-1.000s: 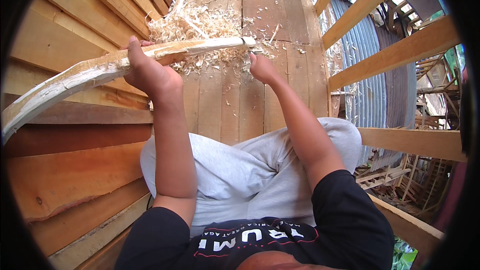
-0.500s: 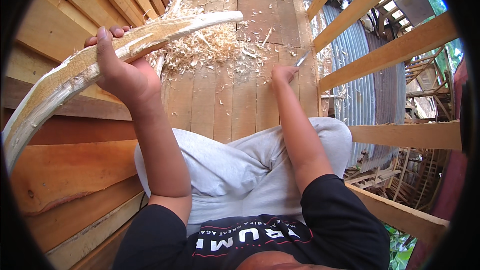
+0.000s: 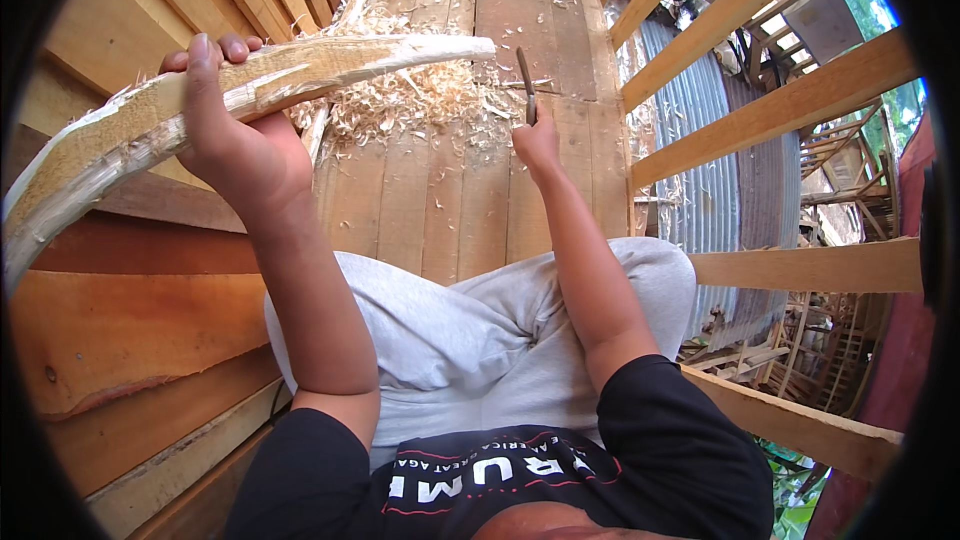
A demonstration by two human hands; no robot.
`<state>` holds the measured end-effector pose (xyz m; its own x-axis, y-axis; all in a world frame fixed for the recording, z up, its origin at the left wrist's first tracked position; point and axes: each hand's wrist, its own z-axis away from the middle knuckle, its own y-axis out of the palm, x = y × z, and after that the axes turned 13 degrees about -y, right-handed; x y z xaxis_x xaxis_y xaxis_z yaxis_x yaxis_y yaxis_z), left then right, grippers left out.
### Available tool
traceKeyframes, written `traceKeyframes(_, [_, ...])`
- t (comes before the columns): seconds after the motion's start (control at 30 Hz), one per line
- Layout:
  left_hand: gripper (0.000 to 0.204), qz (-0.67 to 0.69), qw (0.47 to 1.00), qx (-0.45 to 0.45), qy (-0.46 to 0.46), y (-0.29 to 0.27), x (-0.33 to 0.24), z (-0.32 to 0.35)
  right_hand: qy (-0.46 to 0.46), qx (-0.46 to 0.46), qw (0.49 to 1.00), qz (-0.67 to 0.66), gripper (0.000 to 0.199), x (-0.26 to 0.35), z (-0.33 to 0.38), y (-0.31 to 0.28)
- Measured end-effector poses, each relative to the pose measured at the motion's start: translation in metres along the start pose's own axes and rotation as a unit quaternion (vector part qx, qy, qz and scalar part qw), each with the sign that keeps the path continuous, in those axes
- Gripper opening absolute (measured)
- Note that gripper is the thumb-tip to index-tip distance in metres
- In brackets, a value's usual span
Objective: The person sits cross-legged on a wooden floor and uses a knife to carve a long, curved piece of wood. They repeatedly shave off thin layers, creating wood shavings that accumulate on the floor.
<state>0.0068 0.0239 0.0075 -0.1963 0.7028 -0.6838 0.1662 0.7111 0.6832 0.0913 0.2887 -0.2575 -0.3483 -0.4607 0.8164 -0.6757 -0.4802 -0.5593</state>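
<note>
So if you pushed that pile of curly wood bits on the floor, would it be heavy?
Probably not. The wood shavings look thin and curly, so they would likely feel very light and scatter easily. They seem loose on the plank floor, so a push would probably spread them rather than slide them together.

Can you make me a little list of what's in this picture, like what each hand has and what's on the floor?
Left hand: wrapped around a long curved piece of pale wood, held up off the floor
Right hand: grip closed on a thin dark blade tool, tip pointing away
Floor: wooden planks, the person sits on them
Shavings: a pile of wood curls lies under the far end of the wood
Right side: slanted wooden beams with corrugated metal sheet behind
Clothes: grey trousers, black shirt
</note>
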Motion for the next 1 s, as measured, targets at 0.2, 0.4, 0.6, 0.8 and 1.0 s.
traceKeyframes(0.2, [0.016,-0.018,1.0,0.019,0.011,0.004,-0.008,0.0,0.05,0.049,0.993,0.091,0.023,-0.013,-0.008,-0.002])
traceKeyframes(0.4, [0.015,-0.001,0.996,0.093,-0.015,-0.01,-0.015,-0.006,-0.098,0.182,0.978,-0.01,0.048,0.006,0.0,0.024])
traceKeyframes(0.6, [0.017,-0.002,0.991,0.131,-0.029,-0.028,-0.017,-0.014,-0.023,0.053,0.997,0.043,0.054,-0.009,-0.022,0.012])
traceKeyframes(0.8, [0.018,-0.029,0.99,0.13,-0.048,-0.027,-0.015,-0.016,-0.092,0.239,0.966,-0.039,0.053,-0.025,-0.032,0.021])
traceKeyframes(1.0, [0.017,-0.042,0.989,0.133,-0.049,-0.035,-0.019,-0.018,0.058,0.101,0.993,0.013,0.086,0.028,0.002,0.008])
